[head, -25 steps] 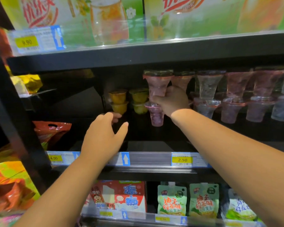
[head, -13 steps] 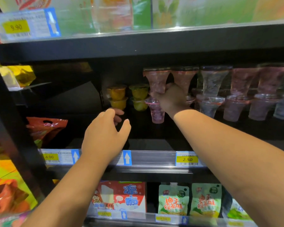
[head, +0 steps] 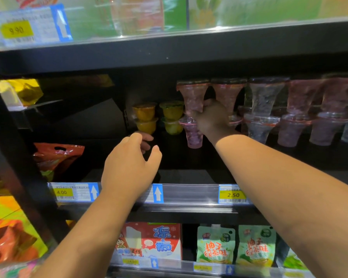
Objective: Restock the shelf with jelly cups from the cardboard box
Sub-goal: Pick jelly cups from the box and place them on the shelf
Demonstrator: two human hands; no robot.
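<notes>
In the head view we see the right hand (head: 211,119) at the centre of the frame, reaching deep into the shelf (head: 189,175). Its fingers curl round the rim of an upright purple jelly cup (head: 193,136), which sits just left of the knuckles. An inverted pink cup (head: 192,97) stands on top of it. To the right, a row of jelly cups (head: 289,117) fills the shelf in the same way, upright ones below and inverted ones above. To the left stand two stacked orange jelly cups (head: 145,119) and two yellow-green jelly cups (head: 172,117). The left hand (head: 129,167) hovers lower, just below the orange pair, back towards us, fingers relaxed and thumb spread apart, holding nothing. Both forearms stretch up from the lower edge, over the price rail (head: 189,194).
</notes>
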